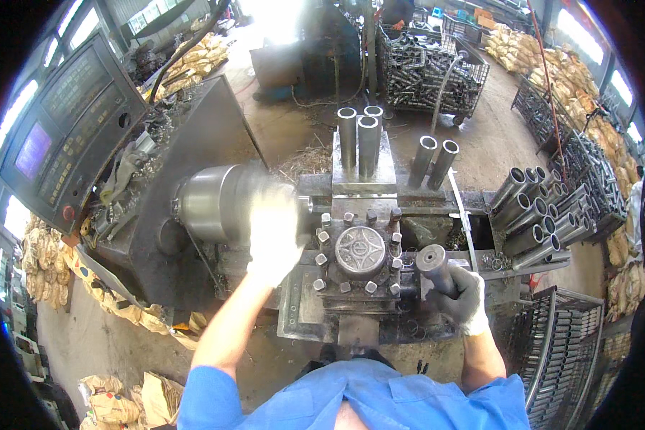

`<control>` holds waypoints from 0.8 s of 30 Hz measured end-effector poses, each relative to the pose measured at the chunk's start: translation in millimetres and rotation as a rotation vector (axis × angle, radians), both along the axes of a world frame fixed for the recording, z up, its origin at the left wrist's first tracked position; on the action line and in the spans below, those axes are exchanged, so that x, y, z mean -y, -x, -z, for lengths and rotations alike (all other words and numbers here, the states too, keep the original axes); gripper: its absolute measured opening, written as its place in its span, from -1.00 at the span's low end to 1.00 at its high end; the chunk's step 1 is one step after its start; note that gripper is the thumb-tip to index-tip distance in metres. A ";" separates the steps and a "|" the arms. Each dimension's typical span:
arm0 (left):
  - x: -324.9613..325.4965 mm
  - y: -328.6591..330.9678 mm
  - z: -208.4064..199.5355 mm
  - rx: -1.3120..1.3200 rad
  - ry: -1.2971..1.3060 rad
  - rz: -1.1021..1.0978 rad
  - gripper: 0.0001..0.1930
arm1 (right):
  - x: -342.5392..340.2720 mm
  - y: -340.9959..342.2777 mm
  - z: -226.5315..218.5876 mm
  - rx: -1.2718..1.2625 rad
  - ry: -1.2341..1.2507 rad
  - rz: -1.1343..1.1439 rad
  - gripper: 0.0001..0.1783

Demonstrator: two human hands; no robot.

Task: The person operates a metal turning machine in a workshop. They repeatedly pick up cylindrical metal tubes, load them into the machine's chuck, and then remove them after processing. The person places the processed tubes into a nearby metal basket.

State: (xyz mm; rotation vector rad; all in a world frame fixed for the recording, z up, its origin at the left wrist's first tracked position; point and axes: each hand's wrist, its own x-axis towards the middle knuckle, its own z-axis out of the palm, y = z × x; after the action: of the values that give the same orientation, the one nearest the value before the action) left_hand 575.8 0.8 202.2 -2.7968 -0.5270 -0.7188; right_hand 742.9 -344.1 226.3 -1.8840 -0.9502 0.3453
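My left hand (pixel 274 233), in a pale work glove, is at the front of the lathe chuck (pixel 211 204). Motion smears its fingers, so neither their pose nor anything in them shows. A thin bright metal end (pixel 306 204) sticks out just beyond that hand. To the right of the square tool post (pixel 360 251), my right hand (pixel 467 299) wears a glove with a dark palm. Its fingers wrap around a dark cylindrical metal bar (pixel 435 266), tilted with its round end up and a small hole in that end.
Three steel tubes (pixel 368 140) stand upright behind the tool post, and two more tubes (pixel 433 165) lean to their right. Several tubes (pixel 541 215) are stacked at the right. A caliper (pixel 464 222) lies on the machine. A control panel (pixel 64 136) rises at left; a wire basket (pixel 433 75) stands behind.
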 end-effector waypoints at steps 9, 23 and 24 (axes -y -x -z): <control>-60.1 -90.8 23.6 -0.536 -0.181 0.027 -0.79 | -9.2 -27.7 -9.7 0.063 -0.119 -0.073 -0.58; -57.0 -126.3 44.7 -0.538 0.050 0.024 -0.83 | -211.8 -142.9 54.4 0.623 0.612 -0.422 -0.39; -57.2 -123.8 46.3 -0.556 0.055 0.022 -0.83 | -218.1 -136.7 63.8 0.633 0.570 -0.439 -0.35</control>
State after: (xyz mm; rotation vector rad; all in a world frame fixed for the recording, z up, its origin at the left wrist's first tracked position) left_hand 699.6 58.0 155.9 -2.8718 -0.4089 0.0876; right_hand 879.6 -126.0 162.5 -2.3471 -1.8590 0.2986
